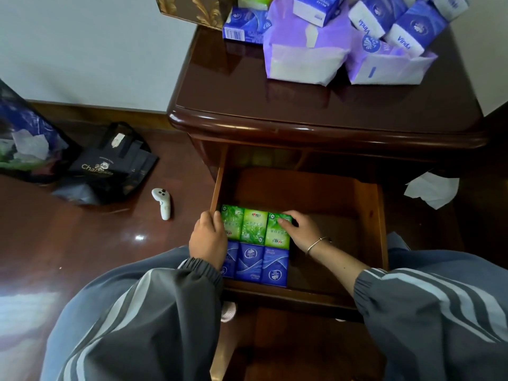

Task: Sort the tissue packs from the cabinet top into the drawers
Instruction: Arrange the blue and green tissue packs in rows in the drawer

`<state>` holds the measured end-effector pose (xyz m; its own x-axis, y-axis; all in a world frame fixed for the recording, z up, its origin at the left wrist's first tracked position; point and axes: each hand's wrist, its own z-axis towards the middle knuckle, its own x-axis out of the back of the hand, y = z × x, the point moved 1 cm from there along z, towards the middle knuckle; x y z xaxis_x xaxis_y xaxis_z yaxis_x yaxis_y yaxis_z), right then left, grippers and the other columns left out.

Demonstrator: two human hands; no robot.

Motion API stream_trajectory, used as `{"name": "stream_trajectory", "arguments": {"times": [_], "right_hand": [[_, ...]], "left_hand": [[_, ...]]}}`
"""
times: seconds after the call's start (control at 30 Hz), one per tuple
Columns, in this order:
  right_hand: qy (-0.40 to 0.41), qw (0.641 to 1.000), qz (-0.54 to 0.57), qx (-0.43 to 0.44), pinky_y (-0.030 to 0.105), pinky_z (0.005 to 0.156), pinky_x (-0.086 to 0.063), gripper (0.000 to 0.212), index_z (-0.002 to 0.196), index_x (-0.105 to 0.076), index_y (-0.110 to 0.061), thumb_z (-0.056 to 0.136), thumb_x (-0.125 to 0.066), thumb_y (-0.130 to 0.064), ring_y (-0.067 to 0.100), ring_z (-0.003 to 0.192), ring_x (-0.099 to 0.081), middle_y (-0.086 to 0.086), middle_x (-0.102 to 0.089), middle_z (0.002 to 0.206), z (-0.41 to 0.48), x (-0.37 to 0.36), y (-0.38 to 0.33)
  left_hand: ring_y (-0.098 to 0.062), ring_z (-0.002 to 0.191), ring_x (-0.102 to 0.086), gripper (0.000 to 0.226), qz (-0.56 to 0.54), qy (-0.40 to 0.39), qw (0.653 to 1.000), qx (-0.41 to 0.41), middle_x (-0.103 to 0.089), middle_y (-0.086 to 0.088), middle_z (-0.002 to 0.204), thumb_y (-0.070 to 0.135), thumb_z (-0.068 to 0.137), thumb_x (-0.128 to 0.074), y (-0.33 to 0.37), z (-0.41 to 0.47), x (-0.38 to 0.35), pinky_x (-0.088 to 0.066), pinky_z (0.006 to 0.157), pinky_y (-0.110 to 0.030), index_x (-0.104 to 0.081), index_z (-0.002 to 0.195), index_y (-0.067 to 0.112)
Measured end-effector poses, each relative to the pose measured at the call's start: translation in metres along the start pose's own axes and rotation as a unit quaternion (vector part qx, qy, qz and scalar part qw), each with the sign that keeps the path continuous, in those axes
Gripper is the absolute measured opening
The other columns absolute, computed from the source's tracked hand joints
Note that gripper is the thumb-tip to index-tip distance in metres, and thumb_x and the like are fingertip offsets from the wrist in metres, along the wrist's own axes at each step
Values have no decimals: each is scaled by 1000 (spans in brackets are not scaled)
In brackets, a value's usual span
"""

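Observation:
The top drawer [324, 188] of the dark wooden cabinet [316, 105] is pulled out. In its front left part lie three green tissue packs [254, 226] in a row, with three blue packs [255, 264] in front of them. My left hand [207, 237] rests against the left green pack at the drawer's left wall. My right hand [298, 229] presses on the right green pack, fingers curled over its far edge. On the cabinet top, large purple tissue packs [302, 48], blue-and-white packs [395, 23] and a small blue pack [244, 26] are piled at the back.
A white handheld controller [162, 203] and a black tote bag [110, 166] lie on the glossy floor to the left. A crumpled white tissue [431, 189] lies right of the cabinet. The drawer's right half holds nothing. A gold patterned box [195, 9] stands at the cabinet's back left.

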<state>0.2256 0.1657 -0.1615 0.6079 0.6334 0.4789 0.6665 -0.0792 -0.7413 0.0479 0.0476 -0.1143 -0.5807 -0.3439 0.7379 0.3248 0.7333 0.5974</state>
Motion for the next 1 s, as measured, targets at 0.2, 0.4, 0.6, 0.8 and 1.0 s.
{"name": "stream_trajectory", "arguments": {"times": [0.2, 0.4, 0.6, 0.8, 1.0], "right_hand": [[-31, 999, -36, -1, 25, 67, -50, 44, 135, -41, -21, 95, -45, -41, 11, 83, -60, 8, -63, 115, -7, -3, 2], [-24, 997, -28, -64, 44, 92, -49, 70, 149, -2, -26, 95, -39, -48, 30, 113, -58, 8, -41, 145, -20, 0, -16], [61, 998, 4, -28, 28, 89, -46, 32, 120, -55, -15, 88, -56, -19, 23, 109, -60, 8, -64, 117, -55, 44, -69], [287, 941, 102, 146, 22, 71, -50, 10, 77, -66, -26, 77, -58, -19, 11, 75, -67, -5, -72, 78, -125, 166, -115], [466, 883, 31, 44, 31, 98, -38, 41, 125, -51, -10, 88, -55, -25, 26, 120, -51, 10, -55, 130, -106, 266, -110]], "left_hand": [[-24, 80, -46, 35, -5, 4, 1000, 0, -52, -5, 91, 40, 101, -29, -1, 0, -2, -32, 72, -33, -44, 86, 12], [-30, 89, -52, 37, -6, 1, 1000, 10, -54, -10, 98, 43, 100, -29, -1, 3, -3, -33, 76, -34, -46, 90, 12], [-37, 112, -49, 42, -41, -4, 999, 4, -54, -23, 121, 31, 103, -27, 12, -2, 9, -35, 94, -41, -53, 122, 3], [-33, 117, -49, 34, -175, 208, 961, -54, -53, -19, 126, 21, 99, -36, 53, 0, 72, -34, 99, -37, -51, 126, 5], [-21, 94, -55, 27, -235, 295, 898, -228, -59, -15, 110, 12, 94, -38, 125, -11, 133, -35, 81, -17, -54, 116, 6]]}}
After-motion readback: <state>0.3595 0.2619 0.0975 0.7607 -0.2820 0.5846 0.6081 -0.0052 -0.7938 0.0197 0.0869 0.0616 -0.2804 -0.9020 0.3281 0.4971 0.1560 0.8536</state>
